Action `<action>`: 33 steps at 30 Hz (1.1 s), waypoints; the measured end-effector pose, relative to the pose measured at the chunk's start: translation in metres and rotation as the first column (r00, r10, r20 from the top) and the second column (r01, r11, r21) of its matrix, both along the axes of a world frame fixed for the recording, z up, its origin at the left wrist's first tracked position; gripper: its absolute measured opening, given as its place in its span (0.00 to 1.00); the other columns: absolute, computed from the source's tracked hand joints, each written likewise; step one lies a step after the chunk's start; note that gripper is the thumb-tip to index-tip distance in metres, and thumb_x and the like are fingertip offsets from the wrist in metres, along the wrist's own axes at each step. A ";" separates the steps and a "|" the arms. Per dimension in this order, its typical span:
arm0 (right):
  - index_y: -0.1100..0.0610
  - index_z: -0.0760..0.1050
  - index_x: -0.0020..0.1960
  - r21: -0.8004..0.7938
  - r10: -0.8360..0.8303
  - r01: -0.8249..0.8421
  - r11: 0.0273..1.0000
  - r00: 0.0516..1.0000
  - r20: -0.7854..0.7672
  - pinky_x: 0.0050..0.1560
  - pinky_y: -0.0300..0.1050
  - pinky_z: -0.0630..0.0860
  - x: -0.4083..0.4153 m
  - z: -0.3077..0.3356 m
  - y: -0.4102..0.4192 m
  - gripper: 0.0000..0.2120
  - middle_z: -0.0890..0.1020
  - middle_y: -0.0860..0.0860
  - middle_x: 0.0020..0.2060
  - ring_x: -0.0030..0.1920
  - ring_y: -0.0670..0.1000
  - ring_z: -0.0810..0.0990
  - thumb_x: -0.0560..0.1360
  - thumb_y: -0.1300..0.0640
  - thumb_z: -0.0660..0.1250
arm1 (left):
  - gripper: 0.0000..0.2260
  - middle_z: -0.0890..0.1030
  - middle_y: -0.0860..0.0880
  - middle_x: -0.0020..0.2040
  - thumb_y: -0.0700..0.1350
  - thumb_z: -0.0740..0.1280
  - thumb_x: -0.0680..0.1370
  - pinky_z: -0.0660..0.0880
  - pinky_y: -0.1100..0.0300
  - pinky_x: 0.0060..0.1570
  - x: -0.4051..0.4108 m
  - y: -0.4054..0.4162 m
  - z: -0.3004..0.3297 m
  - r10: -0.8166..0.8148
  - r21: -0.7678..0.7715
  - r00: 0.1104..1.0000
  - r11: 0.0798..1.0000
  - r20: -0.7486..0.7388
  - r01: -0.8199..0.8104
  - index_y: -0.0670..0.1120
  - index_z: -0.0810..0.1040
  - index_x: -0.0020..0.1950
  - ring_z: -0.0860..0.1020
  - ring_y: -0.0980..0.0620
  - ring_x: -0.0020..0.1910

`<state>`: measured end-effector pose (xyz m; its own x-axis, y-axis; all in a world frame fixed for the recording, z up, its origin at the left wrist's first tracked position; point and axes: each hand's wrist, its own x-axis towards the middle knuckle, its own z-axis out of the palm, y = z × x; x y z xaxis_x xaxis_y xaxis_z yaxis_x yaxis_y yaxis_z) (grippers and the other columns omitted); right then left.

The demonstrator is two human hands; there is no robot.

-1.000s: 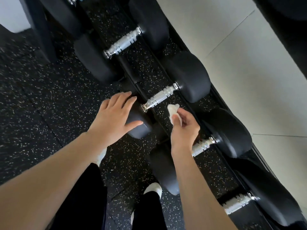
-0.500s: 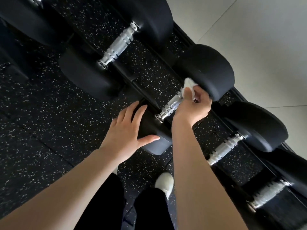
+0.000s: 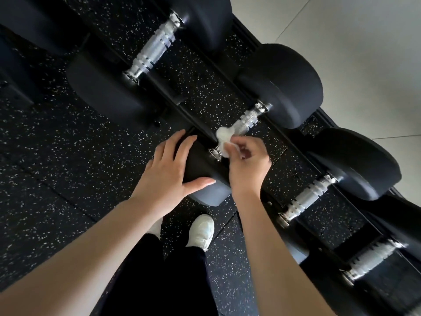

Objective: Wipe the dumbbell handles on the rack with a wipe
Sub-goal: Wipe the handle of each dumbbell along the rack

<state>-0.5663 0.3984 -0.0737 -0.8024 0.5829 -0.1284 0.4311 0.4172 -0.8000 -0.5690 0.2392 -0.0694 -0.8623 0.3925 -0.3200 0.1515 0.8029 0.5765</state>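
Observation:
Black dumbbells with chrome handles lie side by side on a black rack (image 3: 246,26). My right hand (image 3: 247,165) pinches a crumpled white wipe (image 3: 224,139) against the near end of the middle dumbbell's handle (image 3: 247,120). My left hand (image 3: 168,169) lies flat, fingers straight, on that dumbbell's near head (image 3: 211,179). Its far head (image 3: 289,85) is uncovered. Other handles show at the upper left (image 3: 155,50), at the right (image 3: 307,197) and at the lower right (image 3: 373,258).
Speckled black rubber floor (image 3: 57,156) spreads to the left and under the rack. Pale wall panels (image 3: 353,42) rise behind the rack at the right. My white shoe (image 3: 201,231) and dark trouser legs stand right in front of the rack.
My right hand slid the wipe from the handle's far end, by the far head, down to its near end. My left hand stayed on the near head. The view moved closer.

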 end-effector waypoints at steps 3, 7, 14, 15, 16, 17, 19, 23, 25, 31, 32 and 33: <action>0.58 0.81 0.40 -0.021 0.085 -0.084 0.996 0.996 0.031 0.38 0.25 0.69 0.008 -0.001 -0.002 0.06 0.78 0.47 0.40 0.38 0.33 0.76 0.66 0.66 0.75 | 0.42 0.60 0.48 0.74 0.73 0.54 0.67 0.72 0.40 0.60 0.000 0.001 0.000 0.004 0.010 1.000 1.000 0.003 -0.004 0.49 0.59 0.75 0.63 0.43 0.69; 0.55 0.79 0.39 -0.169 0.116 -0.084 0.982 0.975 0.188 0.37 0.26 0.70 0.010 0.005 0.006 0.07 0.79 0.44 0.33 0.32 0.34 0.75 0.67 0.65 0.75 | 0.42 0.58 0.50 0.75 0.73 0.53 0.67 0.71 0.41 0.61 0.001 0.000 0.000 0.018 0.016 1.000 1.000 0.018 -0.018 0.51 0.56 0.75 0.61 0.45 0.70; 0.55 0.77 0.38 -0.247 0.091 -0.031 0.969 0.968 0.234 0.37 0.30 0.71 0.015 0.005 0.009 0.08 0.78 0.44 0.32 0.32 0.38 0.75 0.69 0.65 0.73 | 0.42 0.57 0.50 0.75 0.73 0.54 0.67 0.71 0.41 0.62 0.002 0.000 0.000 0.034 0.047 0.999 0.998 0.026 -0.035 0.52 0.56 0.76 0.60 0.45 0.71; 0.55 0.77 0.38 -0.244 0.103 -0.045 0.969 0.968 0.230 0.38 0.31 0.71 0.016 0.004 0.008 0.07 0.78 0.45 0.32 0.34 0.41 0.76 0.69 0.64 0.73 | 0.42 0.57 0.50 0.75 0.73 0.54 0.67 0.71 0.40 0.62 0.003 0.000 0.000 0.035 0.051 0.999 0.998 0.028 -0.036 0.52 0.56 0.76 0.60 0.45 0.71; 0.56 0.78 0.39 -0.242 0.112 -0.057 0.969 0.969 0.220 0.38 0.32 0.71 0.018 0.004 0.007 0.05 0.79 0.46 0.32 0.34 0.43 0.76 0.69 0.63 0.73 | 0.42 0.57 0.50 0.75 0.73 0.54 0.67 0.71 0.40 0.62 0.003 0.000 -0.001 0.036 0.054 0.999 0.998 0.028 -0.037 0.52 0.56 0.76 0.60 0.45 0.71; 0.57 0.78 0.39 -0.242 0.116 -0.063 0.968 0.971 0.210 0.37 0.32 0.71 0.019 0.005 0.006 0.04 0.79 0.46 0.32 0.34 0.43 0.76 0.70 0.61 0.73 | 0.42 0.57 0.50 0.75 0.73 0.54 0.68 0.70 0.40 0.62 0.003 0.000 -0.001 0.035 0.056 0.999 0.998 0.027 -0.037 0.51 0.56 0.76 0.60 0.44 0.71; 0.58 0.78 0.37 -0.239 0.106 -0.054 0.970 0.973 0.207 0.37 0.31 0.69 0.020 0.006 0.004 0.07 0.79 0.47 0.32 0.34 0.43 0.76 0.69 0.56 0.74 | 0.42 0.58 0.49 0.75 0.73 0.54 0.68 0.70 0.39 0.62 0.003 0.000 0.000 0.034 0.059 0.999 0.998 0.026 -0.036 0.51 0.56 0.76 0.61 0.44 0.70; 0.59 0.76 0.35 -0.226 0.056 -0.006 0.974 0.975 0.215 0.34 0.29 0.68 0.012 0.009 0.001 0.09 0.77 0.50 0.31 0.32 0.44 0.72 0.67 0.57 0.76 | 0.43 0.57 0.50 0.75 0.73 0.53 0.67 0.70 0.40 0.62 0.003 0.001 0.001 0.034 0.049 0.999 0.998 0.031 -0.035 0.51 0.56 0.76 0.61 0.45 0.70; 0.59 0.76 0.36 -0.234 0.057 -0.001 0.972 0.972 0.230 0.33 0.29 0.67 0.012 0.009 0.001 0.09 0.76 0.50 0.29 0.30 0.44 0.71 0.67 0.59 0.76 | 0.42 0.57 0.50 0.75 0.73 0.54 0.67 0.70 0.41 0.62 0.003 0.000 0.001 0.032 0.044 0.999 0.998 0.029 -0.034 0.51 0.56 0.76 0.61 0.45 0.70; 0.56 0.74 0.33 -0.304 0.060 0.041 0.952 0.947 0.316 0.39 0.38 0.73 0.010 0.004 0.013 0.11 0.77 0.49 0.30 0.33 0.47 0.74 0.66 0.62 0.77 | 0.43 0.57 0.50 0.75 0.75 0.53 0.67 0.70 0.40 0.62 0.003 -0.001 -0.001 0.020 0.061 1.000 0.998 0.018 -0.021 0.52 0.55 0.75 0.61 0.45 0.70; 0.55 0.74 0.32 -0.326 0.033 0.077 0.942 0.947 0.319 0.41 0.42 0.74 0.010 0.003 0.013 0.12 0.78 0.50 0.30 0.34 0.48 0.75 0.65 0.63 0.77 | 0.43 0.57 0.50 0.75 0.77 0.51 0.67 0.70 0.40 0.62 0.003 -0.001 -0.001 0.019 0.066 1.000 0.998 0.017 -0.020 0.52 0.55 0.75 0.61 0.45 0.70; 0.54 0.75 0.32 -0.346 -0.008 0.124 0.930 0.948 0.318 0.42 0.45 0.75 0.010 0.002 0.013 0.12 0.78 0.51 0.31 0.35 0.48 0.76 0.65 0.64 0.77 | 0.43 0.57 0.50 0.75 0.78 0.49 0.67 0.71 0.39 0.62 0.003 -0.001 -0.002 0.020 0.068 1.000 0.997 0.020 -0.022 0.52 0.55 0.75 0.61 0.45 0.70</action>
<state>-0.5565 0.4111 -0.0718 -0.6512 0.5012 -0.5698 0.6945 0.0909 -0.7137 -0.5662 0.2378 -0.0709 -0.8646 0.3959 -0.3095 0.1234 0.7643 0.6329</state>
